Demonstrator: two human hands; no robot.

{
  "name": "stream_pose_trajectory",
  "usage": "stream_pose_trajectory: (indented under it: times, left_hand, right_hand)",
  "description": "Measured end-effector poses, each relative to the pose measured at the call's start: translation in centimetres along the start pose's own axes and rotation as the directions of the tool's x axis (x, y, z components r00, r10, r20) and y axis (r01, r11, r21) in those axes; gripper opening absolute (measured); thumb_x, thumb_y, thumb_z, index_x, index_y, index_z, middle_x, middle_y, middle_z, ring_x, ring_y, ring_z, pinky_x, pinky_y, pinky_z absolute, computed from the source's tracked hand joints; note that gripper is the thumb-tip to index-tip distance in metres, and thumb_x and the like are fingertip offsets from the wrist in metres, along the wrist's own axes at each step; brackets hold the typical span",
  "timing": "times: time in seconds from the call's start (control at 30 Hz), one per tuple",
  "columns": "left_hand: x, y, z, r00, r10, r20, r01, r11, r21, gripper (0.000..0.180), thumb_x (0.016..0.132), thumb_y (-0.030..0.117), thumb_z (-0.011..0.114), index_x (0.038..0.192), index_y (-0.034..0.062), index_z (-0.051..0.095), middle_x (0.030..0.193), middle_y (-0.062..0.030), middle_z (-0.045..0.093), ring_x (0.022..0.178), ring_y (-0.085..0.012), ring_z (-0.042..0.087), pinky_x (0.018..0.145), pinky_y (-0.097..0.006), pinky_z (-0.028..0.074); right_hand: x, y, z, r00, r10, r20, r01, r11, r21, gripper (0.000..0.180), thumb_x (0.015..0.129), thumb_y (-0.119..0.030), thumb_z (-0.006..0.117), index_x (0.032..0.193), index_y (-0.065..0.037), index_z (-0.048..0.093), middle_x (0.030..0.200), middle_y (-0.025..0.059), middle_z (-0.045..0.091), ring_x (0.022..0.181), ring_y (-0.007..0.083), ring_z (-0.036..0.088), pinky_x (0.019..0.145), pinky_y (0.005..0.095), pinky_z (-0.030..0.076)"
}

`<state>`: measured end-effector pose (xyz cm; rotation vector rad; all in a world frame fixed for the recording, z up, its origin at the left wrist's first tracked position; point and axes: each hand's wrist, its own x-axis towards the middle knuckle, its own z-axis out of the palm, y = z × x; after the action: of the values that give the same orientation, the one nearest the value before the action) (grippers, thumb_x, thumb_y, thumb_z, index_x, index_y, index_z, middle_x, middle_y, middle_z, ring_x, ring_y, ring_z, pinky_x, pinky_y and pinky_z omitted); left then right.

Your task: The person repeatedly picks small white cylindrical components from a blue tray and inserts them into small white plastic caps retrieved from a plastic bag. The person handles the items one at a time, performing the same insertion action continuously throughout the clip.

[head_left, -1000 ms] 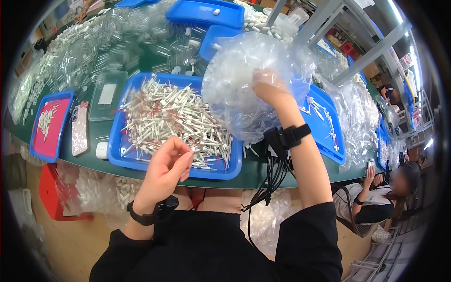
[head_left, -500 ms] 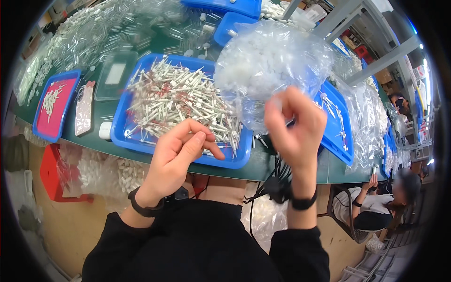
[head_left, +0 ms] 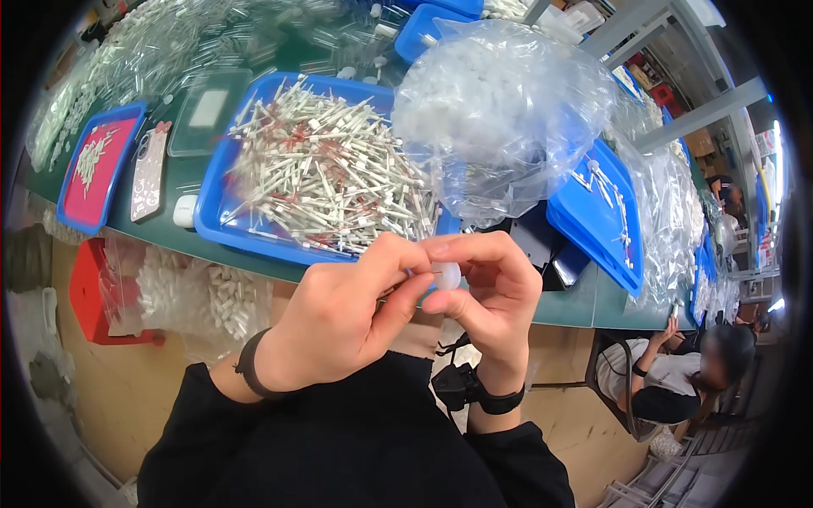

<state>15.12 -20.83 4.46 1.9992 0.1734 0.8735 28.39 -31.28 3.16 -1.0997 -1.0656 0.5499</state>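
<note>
Both hands meet in front of the near edge of the blue tray. My right hand (head_left: 501, 296) is closed, pinching a small round translucent white cap (head_left: 446, 275) between thumb and fingers. Against the cap's left side, my left hand (head_left: 343, 313) is closed in a pinch; a thin tip shows at its fingertips, too small to name. Just beyond them, the blue tray (head_left: 212, 224) holds a heap of thin white sticks (head_left: 326, 169) with reddish bits among them. A clear plastic bag (head_left: 500, 110) full of whitish pieces stands behind my right hand.
Left on the green table (head_left: 174, 241) lie a phone (head_left: 149, 173), a white case (head_left: 185, 211) and a small blue-rimmed pink tray (head_left: 93, 190). A tilted blue tray (head_left: 605, 216) is at right. A red stool (head_left: 97, 292) stands below left; a seated person (head_left: 652, 377) works at right.
My right hand has come down and left from in front of the bag to meet my left hand, and the white cap now shows in it. My left hand has closed into a pinch.
</note>
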Motion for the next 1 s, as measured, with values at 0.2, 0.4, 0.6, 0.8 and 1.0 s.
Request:
stream_pose_trajectory:
  times: [0.2, 0.4, 0.6, 0.8, 1.0]
  left_hand:
    - [0.0, -0.2, -0.5, 0.988, 0.1, 0.114, -0.116, 0.983, 0.139, 0.014, 0.084, -0.007, 0.06, 0.094, -0.0024, 0.053, 0.074, -0.0103, 0.063, 0.057, -0.02, 0.063, 0.054, -0.025, 0.047]
    - [-0.5, -0.5, -0.6, 0.973, 0.007, 0.231, -0.019, 0.998, 0.051, 0.024, 0.083, -0.01, 0.047, 0.106, -0.0077, 0.042, 0.078, -0.0145, 0.061, 0.065, -0.0281, 0.064, 0.06, -0.032, 0.049]
    - [-0.5, -0.5, -0.6, 0.977, -0.051, 0.207, 0.047, 0.999, 0.023, 0.024, 0.083, -0.009, 0.05, 0.106, -0.0064, 0.048, 0.081, -0.0134, 0.062, 0.074, -0.0321, 0.065, 0.065, -0.037, 0.052]
    - [-0.8, -1.7, -0.7, 0.971, -0.222, 0.087, 0.223, 0.975, -0.003, 0.017, 0.084, -0.004, 0.061, 0.1, -0.0012, 0.058, 0.084, -0.0119, 0.065, 0.076, -0.0277, 0.065, 0.066, -0.034, 0.051]
    - [-0.5, -1.3, -1.1, 0.995, -0.075, 0.069, 0.076, 0.997, -0.008, 0.012, 0.077, -0.007, 0.065, 0.088, -0.0023, 0.065, 0.081, -0.0088, 0.069, 0.068, -0.0201, 0.064, 0.063, -0.028, 0.05]
  right_hand:
    - [0.0, 0.4, -0.3, 0.994, -0.106, -0.016, 0.104, 0.991, -0.09, 0.032, 0.068, -0.002, 0.081, 0.097, 0.001, 0.067, 0.093, 0.0102, 0.066, 0.079, 0.0146, 0.064, 0.065, 0.0249, 0.051]
    - [-0.8, -1.1, -0.1, 0.995, 0.103, -0.017, -0.105, 0.976, -0.19, 0.033, 0.069, -0.001, 0.08, 0.1, 0.0, 0.069, 0.085, 0.0073, 0.067, 0.072, 0.013, 0.064, 0.063, 0.024, 0.05]
    - [-1.3, -1.6, -1.2, 0.992, 0.112, 0.064, -0.086, 0.946, -0.313, 0.034, 0.069, 0.005, 0.076, 0.102, 0.004, 0.066, 0.093, 0.0105, 0.067, 0.081, 0.015, 0.064, 0.073, 0.0273, 0.052]
    - [-1.3, -1.0, -0.7, 0.992, 0.115, -0.043, -0.123, 0.921, -0.37, 0.031, 0.071, -0.001, 0.077, 0.101, -0.002, 0.069, 0.089, 0.0086, 0.069, 0.077, 0.0158, 0.066, 0.07, 0.0271, 0.053]
    - [-0.8, -0.6, -1.0, 0.999, 0.017, 0.045, 0.004, 0.9, -0.435, 0.033, 0.07, 0.0, 0.076, 0.102, -0.003, 0.069, 0.092, 0.0098, 0.07, 0.081, 0.0182, 0.067, 0.071, 0.0282, 0.054]
